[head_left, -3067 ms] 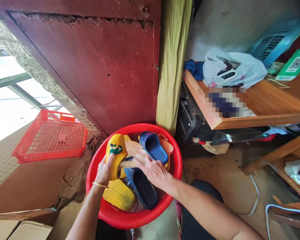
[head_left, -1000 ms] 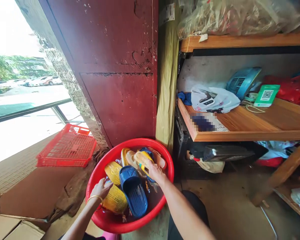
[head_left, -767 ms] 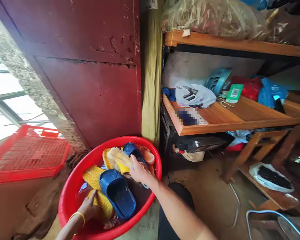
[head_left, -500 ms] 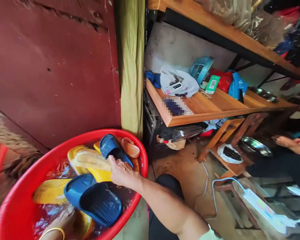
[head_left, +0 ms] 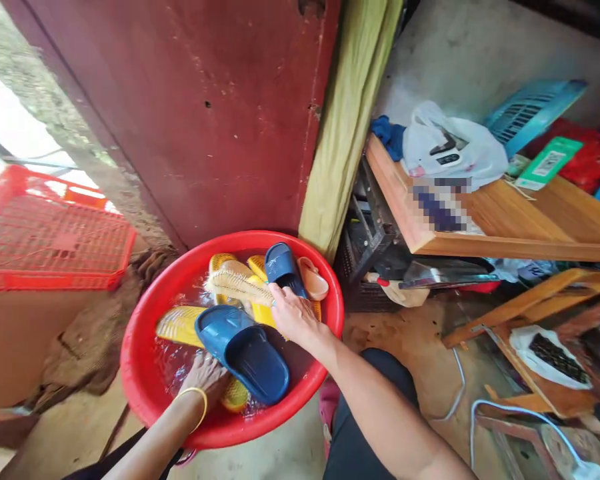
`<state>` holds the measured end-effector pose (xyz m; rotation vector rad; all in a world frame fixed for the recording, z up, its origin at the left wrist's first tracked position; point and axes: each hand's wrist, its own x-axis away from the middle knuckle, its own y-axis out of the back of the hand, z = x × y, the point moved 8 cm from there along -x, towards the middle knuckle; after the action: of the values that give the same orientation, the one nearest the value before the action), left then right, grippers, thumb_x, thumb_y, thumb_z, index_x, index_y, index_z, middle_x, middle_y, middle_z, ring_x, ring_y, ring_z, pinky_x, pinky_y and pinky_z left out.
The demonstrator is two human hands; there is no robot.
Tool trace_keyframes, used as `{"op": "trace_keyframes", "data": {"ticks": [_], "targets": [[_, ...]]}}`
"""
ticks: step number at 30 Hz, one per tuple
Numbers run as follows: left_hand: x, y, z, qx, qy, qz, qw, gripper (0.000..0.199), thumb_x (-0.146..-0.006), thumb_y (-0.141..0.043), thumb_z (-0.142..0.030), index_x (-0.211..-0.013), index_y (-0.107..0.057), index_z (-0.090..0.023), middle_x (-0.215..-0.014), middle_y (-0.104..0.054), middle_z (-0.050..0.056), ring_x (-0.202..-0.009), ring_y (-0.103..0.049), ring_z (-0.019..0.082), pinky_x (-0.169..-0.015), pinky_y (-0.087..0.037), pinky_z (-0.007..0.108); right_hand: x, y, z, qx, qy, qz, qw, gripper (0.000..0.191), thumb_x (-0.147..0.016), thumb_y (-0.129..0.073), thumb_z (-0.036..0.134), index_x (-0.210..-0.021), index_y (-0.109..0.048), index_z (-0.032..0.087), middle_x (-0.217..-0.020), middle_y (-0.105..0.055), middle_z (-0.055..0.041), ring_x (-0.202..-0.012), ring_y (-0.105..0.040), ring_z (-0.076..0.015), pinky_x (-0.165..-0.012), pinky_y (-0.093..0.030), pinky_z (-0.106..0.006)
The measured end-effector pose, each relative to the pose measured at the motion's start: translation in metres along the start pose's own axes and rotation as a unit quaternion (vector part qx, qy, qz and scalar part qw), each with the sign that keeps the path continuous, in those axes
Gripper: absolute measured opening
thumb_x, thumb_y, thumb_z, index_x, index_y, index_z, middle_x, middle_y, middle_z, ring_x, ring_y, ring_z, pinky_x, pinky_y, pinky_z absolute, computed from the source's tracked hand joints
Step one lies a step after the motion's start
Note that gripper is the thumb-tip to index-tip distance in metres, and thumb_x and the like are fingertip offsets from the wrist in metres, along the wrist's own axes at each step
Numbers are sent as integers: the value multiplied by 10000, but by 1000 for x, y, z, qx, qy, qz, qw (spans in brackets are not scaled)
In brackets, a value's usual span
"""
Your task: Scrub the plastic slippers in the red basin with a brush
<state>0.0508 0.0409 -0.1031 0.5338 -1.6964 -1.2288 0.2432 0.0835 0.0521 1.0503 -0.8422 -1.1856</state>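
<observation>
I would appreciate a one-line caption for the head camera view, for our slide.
Right hand on a bristle brush beside a blue slipper in a red basin of water.

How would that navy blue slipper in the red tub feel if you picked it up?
The navy slide sandal looks like moulded foam, so it is probably light for its size and somewhat bendy, though its thick sole may resist flopping. Lying in the water of the red basin, it would likely feel slippery.
</observation>
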Motion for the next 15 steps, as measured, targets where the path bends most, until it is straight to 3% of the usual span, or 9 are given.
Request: {"op": "trace_keyframes", "data": {"ticks": [2,5,10,13,15], "targets": [[1,11,-11,13,-26,13,999,510,-824,-477,-97,-1258,-740,-147,-1396,-663,258,-1338,-593,393,-1130,-402,571,-1,-5,6,-6,3,12,1000,522,-1000,-446,239,-1522,-426,225,-1220,-690,-122,-956,-711,-259,-803,-576,-368],[8,27,-17,75,-84,-18,993,617,-741,-571,-91,-1321,-708,-254,-1468,-639,167,-1397,-549,361,-1171,-378,562,3,-11,11,-1,9,24,1000,548,-1009,-432,250,-1553,-402,194,-1236,-680,-139,-986,-710,-267,-838,-567,-375],[28,46,1,235,-138,-86,958,592,-751,-551,-94,-1283,-730,-280,-1350,-728,85,-1314,-624,283,-1176,-427,452,17,-18,12,5,44,38,998,578,-1008,-441,254,-1582,-386,212,-1303,-671,-138,-1045,-714,-270,-894,-549,-359],[42,57,26,368,-103,-117,917,498,-757,-622,-180,-1235,-751,-230,-1304,-746,110,-1247,-660,314,-1132,-482,457,18,-21,-5,4,5,36,999,601,-995,-449,232,-1590,-380,184,-1289,-694,-151,-1069,-716,-278,-910,-542,-358],[51,66,39,485,-86,-112,863,474,-782,-690,-295,-1243,-743,-201,-1278,-747,138,-1178,-688,328,-1059,-537,457,16,-22,-18,-23,-26,18,999,614,-988,-458,233,-1593,-377,168,-1280,-711,-159,-1088,-716,-283,-930,-539,-364]]}}
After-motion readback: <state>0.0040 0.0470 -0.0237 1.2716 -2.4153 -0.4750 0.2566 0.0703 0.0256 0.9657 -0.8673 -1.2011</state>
